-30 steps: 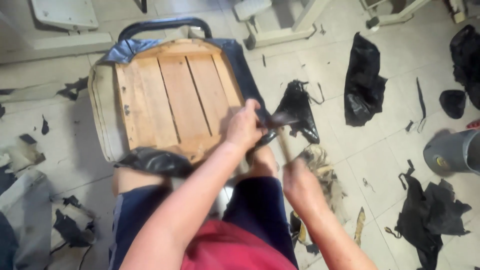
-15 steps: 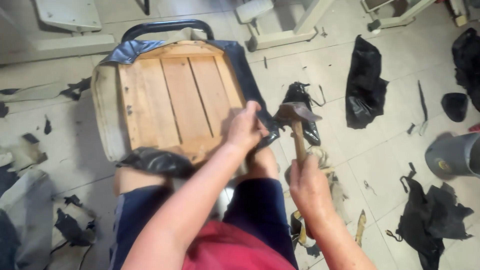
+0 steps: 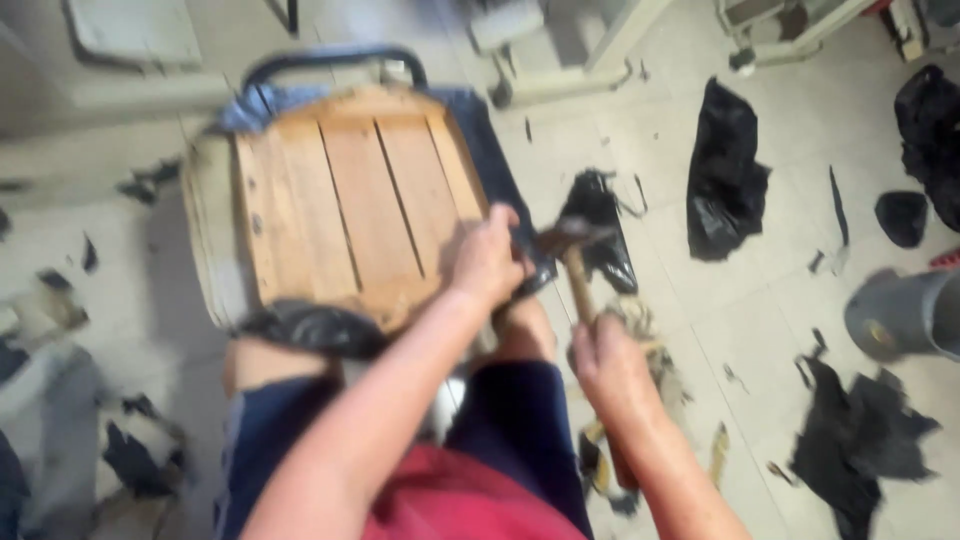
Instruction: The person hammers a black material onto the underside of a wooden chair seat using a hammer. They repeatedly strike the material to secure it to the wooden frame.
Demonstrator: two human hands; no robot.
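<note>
A wooden slatted seat base (image 3: 350,205) with black covering around its edges rests against my knees, underside up. My left hand (image 3: 487,262) grips the black covering at the seat's near right corner. My right hand (image 3: 610,362) is shut on the wooden handle of a hammer (image 3: 572,255), whose head is level with the left hand, just right of the seat's corner. The view is blurred by motion.
Torn pieces of black covering (image 3: 728,175) lie scattered over the pale tiled floor on the right and left. A grey bucket (image 3: 905,315) lies at the right edge. White furniture legs (image 3: 560,60) stand beyond the seat.
The hammer has swung up from beside the seat's corner and its head now sits upright by my left hand. My right hand has shifted right and lower.
</note>
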